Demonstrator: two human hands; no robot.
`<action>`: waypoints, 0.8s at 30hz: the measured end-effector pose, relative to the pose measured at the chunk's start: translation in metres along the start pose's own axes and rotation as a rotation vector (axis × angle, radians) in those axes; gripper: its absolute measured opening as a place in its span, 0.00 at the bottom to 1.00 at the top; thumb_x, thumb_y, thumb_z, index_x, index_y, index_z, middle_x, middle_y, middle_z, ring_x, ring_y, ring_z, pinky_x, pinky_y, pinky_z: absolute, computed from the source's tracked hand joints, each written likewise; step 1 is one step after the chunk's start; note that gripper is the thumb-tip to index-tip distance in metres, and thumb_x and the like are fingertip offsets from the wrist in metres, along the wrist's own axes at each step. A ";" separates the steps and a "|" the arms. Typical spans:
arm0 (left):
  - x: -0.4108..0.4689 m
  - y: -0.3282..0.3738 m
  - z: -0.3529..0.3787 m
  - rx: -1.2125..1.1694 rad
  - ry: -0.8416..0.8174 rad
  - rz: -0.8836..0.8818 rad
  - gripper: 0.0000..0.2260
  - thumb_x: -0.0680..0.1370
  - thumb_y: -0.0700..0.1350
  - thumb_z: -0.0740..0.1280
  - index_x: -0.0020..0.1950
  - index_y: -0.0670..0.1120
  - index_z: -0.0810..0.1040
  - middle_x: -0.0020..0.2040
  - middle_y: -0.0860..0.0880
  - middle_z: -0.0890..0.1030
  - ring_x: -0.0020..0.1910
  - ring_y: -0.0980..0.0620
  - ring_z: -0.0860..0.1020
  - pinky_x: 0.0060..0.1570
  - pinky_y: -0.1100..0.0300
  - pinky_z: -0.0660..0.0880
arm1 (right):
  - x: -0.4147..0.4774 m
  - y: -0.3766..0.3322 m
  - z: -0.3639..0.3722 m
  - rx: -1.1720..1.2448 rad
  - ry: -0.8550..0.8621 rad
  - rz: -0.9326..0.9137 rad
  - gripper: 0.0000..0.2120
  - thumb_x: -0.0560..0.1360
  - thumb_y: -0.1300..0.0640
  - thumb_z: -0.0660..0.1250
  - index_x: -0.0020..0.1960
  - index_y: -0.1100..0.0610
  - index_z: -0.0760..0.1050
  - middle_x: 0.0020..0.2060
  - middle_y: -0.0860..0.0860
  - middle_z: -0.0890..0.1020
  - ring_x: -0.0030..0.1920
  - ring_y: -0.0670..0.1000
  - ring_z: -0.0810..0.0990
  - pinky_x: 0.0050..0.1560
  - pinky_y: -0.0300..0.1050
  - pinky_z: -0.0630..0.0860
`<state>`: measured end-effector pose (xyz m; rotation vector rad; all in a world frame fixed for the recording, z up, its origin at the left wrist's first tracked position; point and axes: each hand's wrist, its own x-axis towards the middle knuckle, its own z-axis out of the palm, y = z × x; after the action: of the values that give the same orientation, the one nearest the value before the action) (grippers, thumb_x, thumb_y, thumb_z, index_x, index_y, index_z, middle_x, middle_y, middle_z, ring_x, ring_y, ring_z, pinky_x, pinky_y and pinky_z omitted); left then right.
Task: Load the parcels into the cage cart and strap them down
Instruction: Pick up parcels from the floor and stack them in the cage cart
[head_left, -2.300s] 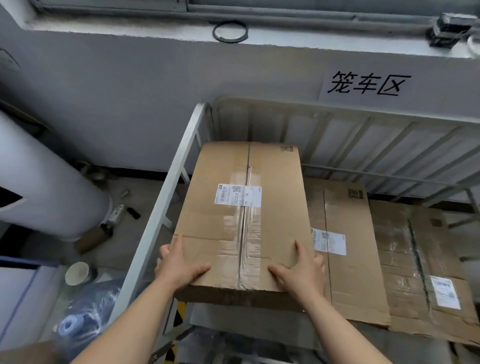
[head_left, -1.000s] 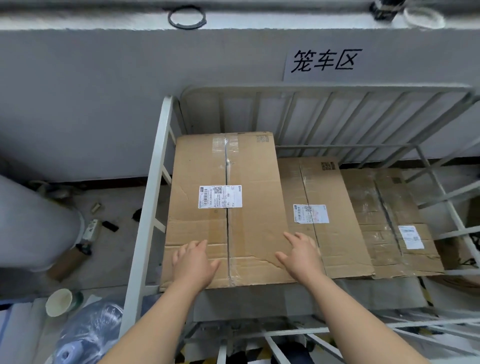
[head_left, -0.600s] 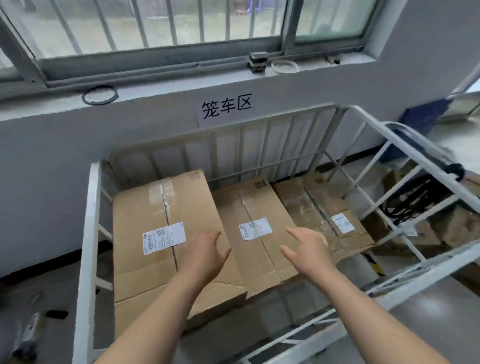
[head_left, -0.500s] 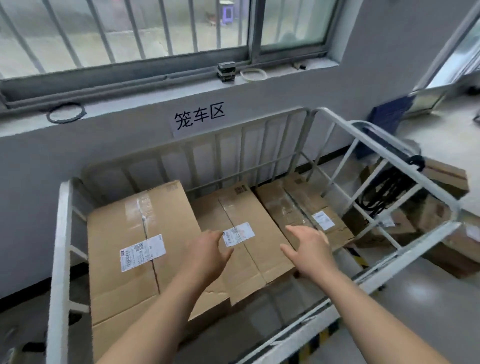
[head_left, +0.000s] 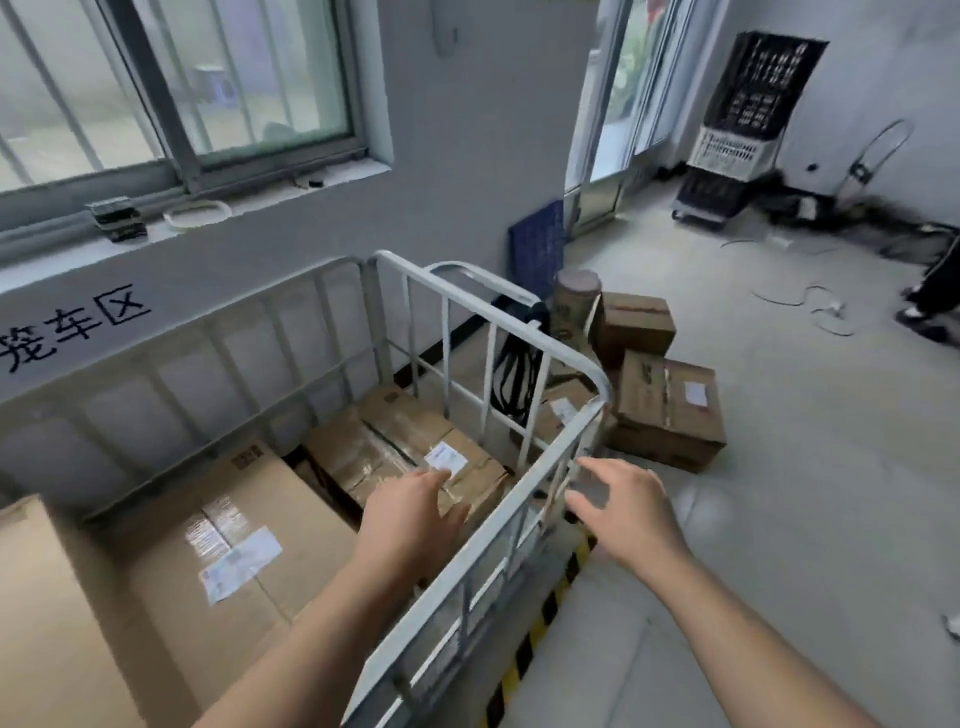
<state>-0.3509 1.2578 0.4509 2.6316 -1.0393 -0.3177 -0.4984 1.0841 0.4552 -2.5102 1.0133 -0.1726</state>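
Moved: the view swings right, both hands come off the left parcel, and the floor beyond the cart is in sight
Loaded parcels: three lie flat in the cage cart (head_left: 519, 506); the left parcel (head_left: 31, 597) is at the frame edge, the middle parcel (head_left: 228, 545) beside it, the right parcel (head_left: 410, 447) against the side bars
Left hand (head_left: 410, 514): inside the cart, over the near end of the right parcel, fingers straight and close together, holding nothing
Straps (head_left: 511, 374): black loops hang on the outside of the side bars, untouched
Right hand (head_left: 623, 506): outside the rail, fingers spread apart, holding nothing
Floor parcels (head_left: 670, 415): a small stack sits just beside the cart's far corner, with a cardboard tube (head_left: 574, 306) behind it; these look like the next to load
Risk: the left arm is still inside the bars while the body turns, so it could catch the rail; the straps hang between cart and stack and could snag a box lifted past them
Differs: the left parcel sat under both palms before; now it is down and released
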 end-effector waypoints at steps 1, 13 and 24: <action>0.010 0.022 0.007 0.002 -0.009 0.021 0.22 0.78 0.59 0.62 0.69 0.52 0.73 0.64 0.50 0.78 0.63 0.48 0.75 0.59 0.55 0.73 | 0.004 0.021 -0.010 0.003 0.009 0.025 0.23 0.76 0.46 0.66 0.69 0.51 0.72 0.65 0.48 0.76 0.66 0.51 0.71 0.69 0.50 0.64; 0.141 0.204 0.063 -0.030 -0.101 0.203 0.21 0.78 0.57 0.63 0.69 0.53 0.73 0.61 0.52 0.78 0.59 0.49 0.77 0.57 0.53 0.75 | 0.086 0.192 -0.075 0.049 0.097 0.285 0.23 0.75 0.46 0.67 0.68 0.52 0.73 0.63 0.52 0.78 0.64 0.52 0.75 0.66 0.48 0.67; 0.328 0.324 0.088 -0.018 -0.196 0.329 0.18 0.79 0.58 0.62 0.63 0.50 0.75 0.60 0.50 0.78 0.57 0.48 0.77 0.55 0.54 0.74 | 0.239 0.282 -0.130 0.068 0.126 0.422 0.22 0.75 0.47 0.67 0.68 0.53 0.74 0.62 0.51 0.78 0.63 0.53 0.76 0.65 0.46 0.67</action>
<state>-0.3469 0.7887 0.4499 2.3942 -1.4991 -0.5116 -0.5387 0.6943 0.4407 -2.1870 1.5324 -0.2343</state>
